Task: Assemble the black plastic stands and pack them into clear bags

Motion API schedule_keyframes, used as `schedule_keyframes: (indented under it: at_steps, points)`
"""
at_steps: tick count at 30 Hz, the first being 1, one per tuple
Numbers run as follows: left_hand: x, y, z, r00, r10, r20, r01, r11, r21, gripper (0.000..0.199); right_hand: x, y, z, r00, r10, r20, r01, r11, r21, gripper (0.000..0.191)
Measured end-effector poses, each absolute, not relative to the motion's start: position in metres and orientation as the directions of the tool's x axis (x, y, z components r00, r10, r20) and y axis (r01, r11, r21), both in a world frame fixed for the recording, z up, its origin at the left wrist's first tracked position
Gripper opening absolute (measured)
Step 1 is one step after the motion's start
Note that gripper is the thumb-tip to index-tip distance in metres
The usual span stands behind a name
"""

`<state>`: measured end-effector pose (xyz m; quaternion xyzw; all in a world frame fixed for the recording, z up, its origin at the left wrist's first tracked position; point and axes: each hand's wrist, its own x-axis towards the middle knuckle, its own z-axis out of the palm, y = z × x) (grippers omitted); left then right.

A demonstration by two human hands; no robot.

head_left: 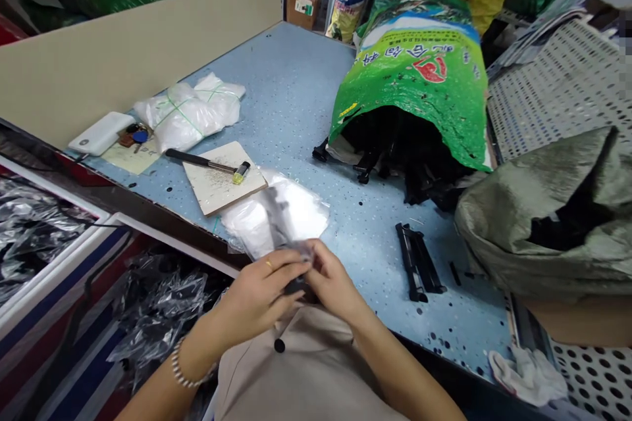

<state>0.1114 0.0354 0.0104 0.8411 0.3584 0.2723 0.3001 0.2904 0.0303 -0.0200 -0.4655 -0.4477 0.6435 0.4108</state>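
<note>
Close to my body, both hands meet at a clear plastic bag (pixel 280 217) with something dark showing through it. My left hand (pixel 274 279), wearing a ring and a beaded bracelet, curls its fingers over the bag. My right hand (pixel 328 276) pinches it from the other side. Fingers hide most of the contents. Just beyond lies a stack of flat clear bags (pixel 301 207), partly under a pale board (pixel 222 184) bearing a hammer (pixel 207 161). Several slim black plastic parts (pixel 419 262) lie on the table to the right.
A green printed sack (pixel 409 79) spills black parts onto the blue table (pixel 291 79). Beside it slumps a grey-green sack (pixel 533 204). A tied bundle of plastic bags (pixel 190 112), a white power bank (pixel 101 133) and a white glove (pixel 528 375) lie around. Bagged black parts (pixel 158 296) fill a striped bag below left.
</note>
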Motion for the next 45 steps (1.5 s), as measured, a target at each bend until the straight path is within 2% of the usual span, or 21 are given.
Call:
schedule_keyframes:
  at_steps: [2,3,4,6,8,10,11,14,17,19,21,23,25,27,30,33,35,37,39,42,45]
  points:
    - [0.080,0.030,0.020,0.546,0.828,0.124,0.547,-0.465,0.697,0.038,0.306,0.023,-0.008,-0.422,0.869,-0.257,-0.025,-0.295,-0.955,0.026]
    - [0.059,0.028,0.020,0.518,0.855,0.036,0.604,-0.395,0.692,0.034,0.319,0.021,-0.003,-0.432,0.859,-0.275,0.046,-0.284,-0.958,0.029]
    - [0.036,0.027,0.017,0.482,0.875,-0.043,0.657,-0.328,0.679,0.030,0.336,0.019,0.000,-0.366,0.883,-0.294,0.149,-0.256,-0.955,0.032]
    - [-0.008,0.027,0.000,0.377,0.913,-0.157,0.763,-0.210,0.612,0.030,0.379,0.017,0.000,-0.056,0.963,-0.262,0.441,-0.212,-0.872,0.038]
    - [-0.036,0.032,-0.024,0.290,0.924,-0.249,0.847,-0.127,0.517,0.030,0.427,0.013,-0.008,0.238,0.963,-0.131,0.737,-0.266,-0.622,0.042]
    - [-0.038,0.039,-0.043,0.195,0.937,-0.290,0.904,-0.057,0.423,0.030,0.471,0.008,-0.022,0.365,0.926,-0.101,0.867,-0.377,-0.324,0.044]
    - [-0.029,0.044,-0.049,0.178,0.943,-0.282,0.909,-0.048,0.415,0.030,0.489,0.004,-0.029,0.395,0.906,-0.148,0.882,-0.420,-0.213,0.045]
    - [0.029,0.058,-0.053,0.233,0.967,-0.107,0.837,-0.144,0.528,0.027,0.519,-0.008,-0.046,0.435,0.848,-0.302,0.877,-0.475,-0.069,0.041]
    - [0.089,0.071,-0.051,0.324,0.936,0.141,0.786,-0.349,0.509,0.022,0.520,-0.014,-0.052,0.425,0.850,-0.311,0.856,-0.489,-0.168,0.035]
    - [0.108,0.081,-0.054,0.365,0.911,0.192,0.749,-0.410,0.521,0.017,0.509,-0.014,-0.050,0.381,0.870,-0.312,0.783,-0.483,-0.392,0.031]
    - [0.110,0.092,-0.057,0.329,0.933,0.144,0.675,-0.339,0.655,0.017,0.490,-0.010,-0.044,0.301,0.889,-0.344,0.598,-0.457,-0.658,0.033]
    - [0.104,0.103,-0.060,0.201,0.979,0.027,0.524,-0.130,0.842,0.014,0.463,-0.004,-0.038,0.199,0.897,-0.396,0.346,-0.442,-0.828,0.035]
    - [0.099,0.113,-0.059,0.087,0.987,-0.138,0.269,0.111,0.957,0.018,0.430,0.005,-0.032,0.075,0.892,-0.446,0.100,-0.452,-0.886,0.036]
    - [0.098,0.118,-0.055,0.053,0.957,-0.285,0.026,0.284,0.958,0.025,0.393,0.019,-0.027,-0.066,0.885,-0.461,-0.119,-0.466,-0.877,0.038]
    - [0.106,0.118,-0.048,0.140,0.922,-0.361,-0.102,0.376,0.921,0.022,0.340,0.045,-0.026,-0.252,0.859,-0.446,-0.334,-0.510,-0.793,0.041]
    - [0.113,0.115,-0.046,0.145,0.940,-0.310,-0.062,0.322,0.945,0.017,0.301,0.073,-0.032,-0.330,0.842,-0.426,-0.414,-0.535,-0.736,0.035]
    - [0.112,0.113,-0.046,0.047,0.972,-0.232,-0.046,0.234,0.971,0.014,0.288,0.087,-0.039,-0.293,0.860,-0.418,-0.438,-0.509,-0.741,0.031]
    - [0.105,0.111,-0.045,-0.112,0.990,-0.091,0.015,0.093,0.996,0.013,0.288,0.095,-0.044,-0.216,0.875,-0.433,-0.445,-0.483,-0.754,0.030]
    - [0.097,0.110,-0.044,-0.170,0.977,0.129,0.220,-0.090,0.971,0.008,0.295,0.095,-0.046,-0.173,0.872,-0.458,-0.427,-0.485,-0.763,0.031]
    - [0.091,0.109,-0.043,0.081,0.928,0.363,0.580,-0.340,0.740,0.018,0.310,0.083,-0.043,-0.163,0.881,-0.444,-0.396,-0.470,-0.789,0.031]
    - [0.095,0.112,-0.045,0.249,0.906,0.343,0.689,-0.415,0.595,0.035,0.321,0.061,-0.035,-0.227,0.877,-0.423,-0.412,-0.481,-0.774,0.030]
